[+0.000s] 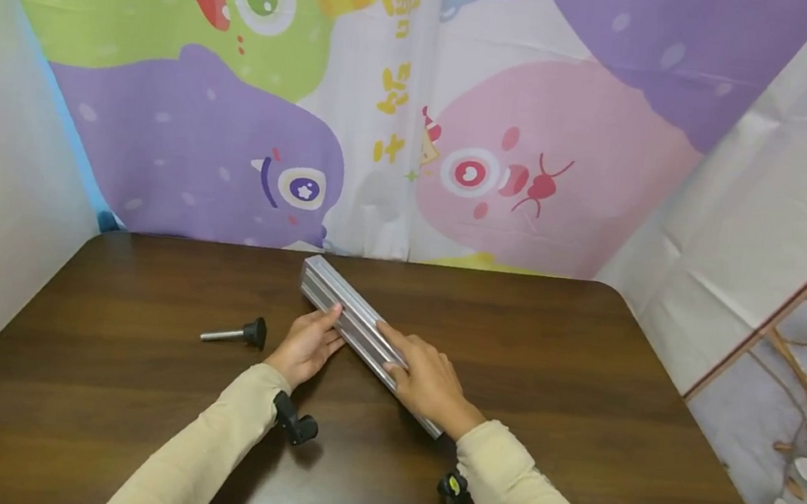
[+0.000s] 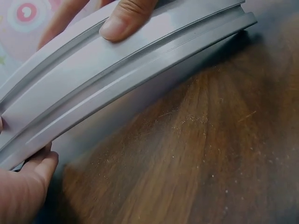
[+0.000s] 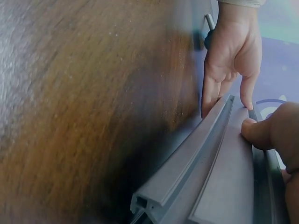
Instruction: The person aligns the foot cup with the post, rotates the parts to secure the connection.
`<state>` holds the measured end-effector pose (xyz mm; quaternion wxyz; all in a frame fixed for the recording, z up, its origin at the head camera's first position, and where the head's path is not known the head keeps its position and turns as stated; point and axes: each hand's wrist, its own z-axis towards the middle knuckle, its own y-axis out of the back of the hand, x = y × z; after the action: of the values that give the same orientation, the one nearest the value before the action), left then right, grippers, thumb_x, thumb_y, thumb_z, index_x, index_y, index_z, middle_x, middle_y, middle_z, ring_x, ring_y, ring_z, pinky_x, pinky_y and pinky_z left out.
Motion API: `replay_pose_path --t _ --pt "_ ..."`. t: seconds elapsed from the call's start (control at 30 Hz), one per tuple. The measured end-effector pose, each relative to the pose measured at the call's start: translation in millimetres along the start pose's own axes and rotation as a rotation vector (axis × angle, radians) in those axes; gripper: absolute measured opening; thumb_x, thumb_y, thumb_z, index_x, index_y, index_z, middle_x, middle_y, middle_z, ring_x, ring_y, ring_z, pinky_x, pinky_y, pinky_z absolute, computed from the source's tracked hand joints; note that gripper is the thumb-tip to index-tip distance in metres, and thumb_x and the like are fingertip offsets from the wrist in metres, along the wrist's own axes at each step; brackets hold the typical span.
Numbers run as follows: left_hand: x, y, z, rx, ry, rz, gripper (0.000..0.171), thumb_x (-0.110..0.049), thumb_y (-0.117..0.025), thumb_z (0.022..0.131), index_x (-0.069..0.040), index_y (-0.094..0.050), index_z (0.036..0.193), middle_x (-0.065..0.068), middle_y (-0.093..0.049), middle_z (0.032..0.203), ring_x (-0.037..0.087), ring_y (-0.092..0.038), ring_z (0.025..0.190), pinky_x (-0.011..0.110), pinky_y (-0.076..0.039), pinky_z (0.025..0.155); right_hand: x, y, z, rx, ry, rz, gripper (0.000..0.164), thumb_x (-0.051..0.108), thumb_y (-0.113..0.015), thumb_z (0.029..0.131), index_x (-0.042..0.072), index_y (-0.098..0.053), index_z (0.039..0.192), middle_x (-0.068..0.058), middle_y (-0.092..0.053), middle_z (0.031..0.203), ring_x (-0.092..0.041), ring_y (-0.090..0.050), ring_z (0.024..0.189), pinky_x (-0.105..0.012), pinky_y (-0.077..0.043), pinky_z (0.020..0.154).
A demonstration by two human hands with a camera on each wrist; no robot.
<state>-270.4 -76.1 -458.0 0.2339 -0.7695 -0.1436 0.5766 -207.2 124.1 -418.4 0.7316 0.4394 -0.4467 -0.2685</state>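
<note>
A silver slotted aluminium profile (image 1: 366, 334) slants across the table in the head view, its far left end raised toward the backdrop. My left hand (image 1: 306, 347) holds it near the middle, thumb on the near side and fingers underneath. Nearer its lower right end, my right hand (image 1: 428, 379) grips it from above, fingers over the top and thumb on the near side. Long grooves run along the profile (image 2: 140, 60) in the left wrist view. In the right wrist view, the hollow cut end of the profile (image 3: 229, 182) shows close to the camera.
Left of my left hand, a metal rod with a black knob head (image 1: 254, 333) lies on the brown wooden table (image 1: 556, 363). A cartoon-printed cloth (image 1: 378, 215) hangs behind the back edge, with light cloth panels at both sides. Black camera mounts sit on both wrists.
</note>
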Motion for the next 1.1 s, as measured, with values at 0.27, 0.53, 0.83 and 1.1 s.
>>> replay_pose_path --t 0.27,0.53,0.83,1.1 --pt "-2.3 -5.5 -1.2 0.015 -0.047 -0.002 0.051 -0.008 -0.039 0.103 0.009 -0.018 0.147 0.024 -0.031 0.146 0.033 -0.026 0.140 0.045 -0.020 0.115 -7.4 4.2 -1.1 -0.051 0.032 0.039 0.060 0.014 -0.066 0.091 0.024 -0.043 0.146 -0.007 -0.065 0.099 -0.015 -0.055 0.071 -0.035 -0.047 0.064" --pt "-6.6 -6.5 -4.7 -0.001 -0.101 0.033 0.046 -0.002 -0.043 0.101 0.009 -0.029 0.143 0.001 -0.055 0.108 0.012 -0.055 0.107 0.042 -0.029 0.112 -9.0 7.9 -0.5 -0.061 0.070 0.080 0.061 0.012 -0.066 0.090 0.024 -0.043 0.146 -0.007 -0.064 0.096 -0.012 -0.048 0.065 -0.032 -0.044 0.061" --pt "-25.3 -14.5 -10.0 -0.019 -0.179 0.027 0.043 0.002 -0.048 0.098 0.008 -0.038 0.139 -0.002 -0.062 0.098 0.006 -0.061 0.092 0.038 -0.037 0.107 -9.8 9.4 2.7 -0.100 0.085 0.181 0.065 0.010 -0.068 0.089 0.024 -0.041 0.146 -0.012 -0.065 0.108 -0.019 -0.056 0.081 -0.039 -0.048 0.073" --pt "-49.4 -28.5 -12.7 0.014 -0.282 0.071 0.050 0.004 -0.055 0.094 0.004 -0.040 0.142 0.000 -0.061 0.103 0.007 -0.061 0.092 0.029 -0.049 0.092 -6.3 13.4 5.4 -0.195 0.090 0.304 0.073 0.008 -0.073 0.083 0.026 -0.041 0.146 -0.012 -0.057 0.134 -0.027 -0.060 0.112 -0.046 -0.049 0.090"
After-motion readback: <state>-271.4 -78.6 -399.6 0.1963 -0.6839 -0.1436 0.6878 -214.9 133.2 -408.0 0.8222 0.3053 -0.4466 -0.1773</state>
